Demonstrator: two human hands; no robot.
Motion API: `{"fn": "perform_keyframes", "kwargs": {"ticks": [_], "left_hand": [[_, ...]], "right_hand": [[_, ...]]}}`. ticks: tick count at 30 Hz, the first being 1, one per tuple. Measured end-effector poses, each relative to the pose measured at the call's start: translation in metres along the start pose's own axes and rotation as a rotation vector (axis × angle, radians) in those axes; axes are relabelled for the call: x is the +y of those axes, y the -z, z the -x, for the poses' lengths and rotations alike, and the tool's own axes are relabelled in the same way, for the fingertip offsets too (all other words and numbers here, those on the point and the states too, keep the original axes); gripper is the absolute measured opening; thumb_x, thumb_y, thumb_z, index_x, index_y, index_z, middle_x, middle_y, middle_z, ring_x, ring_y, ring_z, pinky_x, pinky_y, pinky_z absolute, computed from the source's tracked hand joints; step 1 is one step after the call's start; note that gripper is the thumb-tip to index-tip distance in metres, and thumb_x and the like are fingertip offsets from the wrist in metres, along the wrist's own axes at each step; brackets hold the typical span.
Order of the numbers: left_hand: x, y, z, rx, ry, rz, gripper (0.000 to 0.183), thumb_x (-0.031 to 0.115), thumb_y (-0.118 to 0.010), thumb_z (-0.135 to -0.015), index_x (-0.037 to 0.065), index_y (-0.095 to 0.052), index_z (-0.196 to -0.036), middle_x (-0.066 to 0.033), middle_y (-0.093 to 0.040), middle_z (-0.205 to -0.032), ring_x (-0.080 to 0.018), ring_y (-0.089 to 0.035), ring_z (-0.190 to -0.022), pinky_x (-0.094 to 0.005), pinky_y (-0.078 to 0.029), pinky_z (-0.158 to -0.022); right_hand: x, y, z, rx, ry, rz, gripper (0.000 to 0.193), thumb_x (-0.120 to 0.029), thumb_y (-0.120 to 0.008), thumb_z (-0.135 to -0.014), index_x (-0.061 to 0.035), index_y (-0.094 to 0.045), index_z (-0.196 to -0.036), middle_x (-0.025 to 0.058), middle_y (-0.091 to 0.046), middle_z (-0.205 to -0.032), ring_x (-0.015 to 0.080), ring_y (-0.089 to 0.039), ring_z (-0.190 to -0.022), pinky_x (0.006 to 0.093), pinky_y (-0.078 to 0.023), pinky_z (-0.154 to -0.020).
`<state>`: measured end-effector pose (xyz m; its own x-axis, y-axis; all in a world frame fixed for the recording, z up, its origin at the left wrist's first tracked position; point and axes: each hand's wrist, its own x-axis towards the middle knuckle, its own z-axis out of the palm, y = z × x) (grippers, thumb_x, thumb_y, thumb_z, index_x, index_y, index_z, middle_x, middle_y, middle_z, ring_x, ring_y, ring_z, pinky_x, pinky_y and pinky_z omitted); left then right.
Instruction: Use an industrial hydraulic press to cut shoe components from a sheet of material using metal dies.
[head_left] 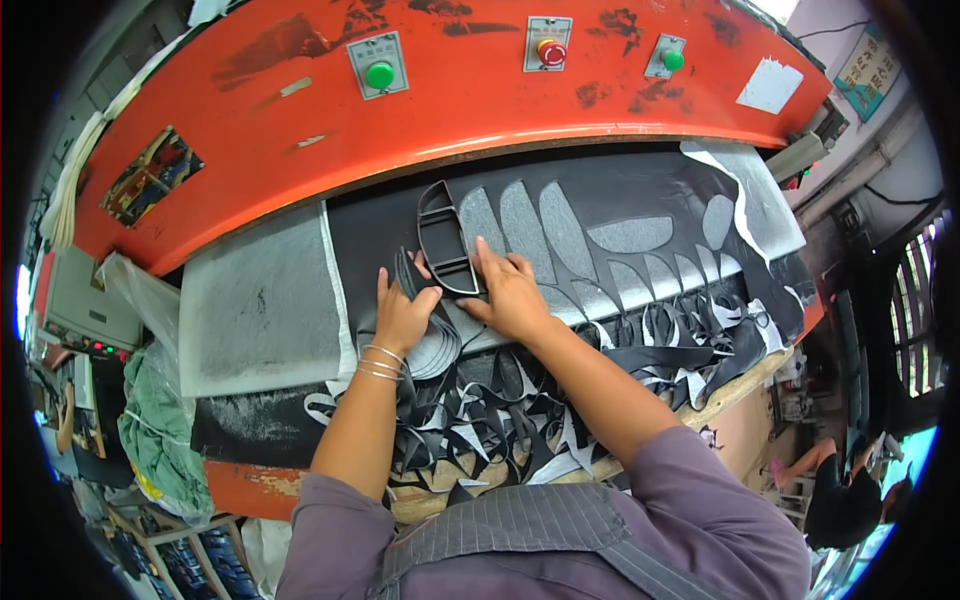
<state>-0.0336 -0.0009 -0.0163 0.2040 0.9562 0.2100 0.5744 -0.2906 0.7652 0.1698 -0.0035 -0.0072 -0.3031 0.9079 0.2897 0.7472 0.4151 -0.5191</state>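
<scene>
A half-moon cutting die [437,211] with cross bars stands on a black sheet of material [630,180]. My right hand [512,297] grips its straight right side near the lower end, thumb and fingers at the metal edge. Just left of the die, my left hand [402,322] is closed around a fanned stack of cut pieces [436,353], dark on one face and pale grey on the other. Some fingertips of this hand reach behind the pieces, partly hidden. Right of the die, half-moon holes [568,232] in the sheet show the grey board beneath.
The orange press beam [450,110] spans the far side, with green buttons [379,75] and a red button [551,53]. Tangled offcuts [500,405] line the near edge. A pale cutting board [260,300] extends left. Another person [845,500] is at far right.
</scene>
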Motion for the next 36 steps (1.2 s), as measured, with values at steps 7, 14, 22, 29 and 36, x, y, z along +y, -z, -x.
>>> {"fn": "perform_keyframes", "kwargs": {"ticks": [7, 14, 22, 29, 36], "left_hand": [[-0.007, 0.004, 0.001, 0.094, 0.002, 0.202, 0.034, 0.022, -0.056, -0.082, 0.003, -0.053, -0.109, -0.02, -0.051, -0.136, -0.0324, -0.037, -0.135, -0.0502, -0.009, -0.114], [0.001, 0.013, -0.002, 0.166, 0.004, 0.195, 0.042, 0.019, -0.058, -0.08, -0.001, -0.054, -0.118, -0.0199, -0.057, -0.128, -0.0343, -0.049, -0.123, -0.0481, -0.023, -0.11], [0.131, 0.064, -0.006, 0.618, -0.117, 0.332, 0.03, 0.011, -0.067, -0.082, 0.003, -0.044, -0.1, -0.0043, -0.05, -0.082, -0.012, -0.051, -0.068, -0.0263, -0.046, -0.064], [0.176, 0.078, -0.005, 0.65, -0.443, -0.453, 0.04, 0.015, -0.067, -0.075, 0.002, -0.045, -0.106, -0.0228, -0.057, -0.097, -0.0413, -0.057, -0.087, -0.0436, -0.047, -0.075], [0.171, 0.051, 0.179, -0.208, 0.146, -0.319, 0.04, 0.028, -0.063, -0.076, 0.002, -0.044, -0.101, -0.0261, -0.059, -0.082, -0.0457, -0.059, -0.081, -0.0519, -0.048, -0.068]], "right_hand": [[-0.006, 0.003, -0.009, -0.012, 0.1, 0.024, 0.091, -0.03, -0.071, -0.076, 0.008, -0.022, -0.143, 0.0189, -0.058, -0.124, 0.0315, -0.054, -0.116, 0.0459, -0.03, -0.106], [-0.014, 0.01, -0.007, -0.045, 0.039, 0.012, 0.09, -0.035, -0.071, -0.08, 0.0065, -0.023, -0.144, 0.0264, -0.05, -0.132, 0.0336, -0.048, -0.125, 0.0451, -0.032, -0.107], [0.042, 0.199, -0.047, 1.069, 0.006, -0.612, 0.061, -0.032, -0.05, -0.099, 0.0041, -0.028, -0.143, 0.019, -0.036, -0.143, 0.0273, -0.035, -0.134, 0.0382, -0.031, -0.109], [0.094, 0.266, -0.049, 1.219, -0.264, 0.004, 0.077, -0.054, -0.041, -0.095, -0.0022, -0.02, -0.148, 0.0296, -0.011, -0.153, 0.0416, -0.006, -0.144, 0.0541, -0.007, -0.114], [-0.05, 0.158, 0.156, -0.176, -0.215, -0.218, 0.057, -0.038, -0.076, -0.076, -0.0037, -0.061, -0.119, 0.0189, -0.061, -0.114, 0.0343, -0.055, -0.108, 0.0422, -0.042, -0.095]]}}
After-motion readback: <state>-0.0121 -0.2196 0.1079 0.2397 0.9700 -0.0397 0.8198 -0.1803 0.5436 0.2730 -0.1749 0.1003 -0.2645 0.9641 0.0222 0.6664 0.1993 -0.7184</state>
